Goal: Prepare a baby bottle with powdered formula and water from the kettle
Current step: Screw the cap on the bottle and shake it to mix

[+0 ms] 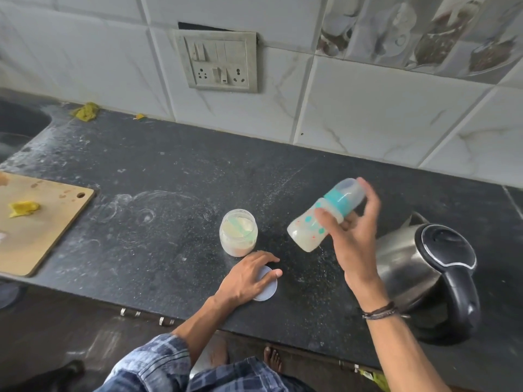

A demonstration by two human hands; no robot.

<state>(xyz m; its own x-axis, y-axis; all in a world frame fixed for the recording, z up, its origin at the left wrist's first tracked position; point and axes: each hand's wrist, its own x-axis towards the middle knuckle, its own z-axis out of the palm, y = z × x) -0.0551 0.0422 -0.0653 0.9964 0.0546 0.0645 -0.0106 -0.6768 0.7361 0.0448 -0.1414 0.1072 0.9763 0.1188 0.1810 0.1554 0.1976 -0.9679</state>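
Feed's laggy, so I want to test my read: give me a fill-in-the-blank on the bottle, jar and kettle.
1. The right hand holds the baby bottle ____, not upright.
2. The left hand rests on the round lid, leaving the formula jar ____.
3. The scoop lies ____ that jar.
4. The kettle stands to the person's ____.
Missing: tilted; open; inside; right.

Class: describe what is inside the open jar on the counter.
Inside the jar lie pale powder and a teal scoop. The powder covers the jar's bottom, so that cannot be seen.
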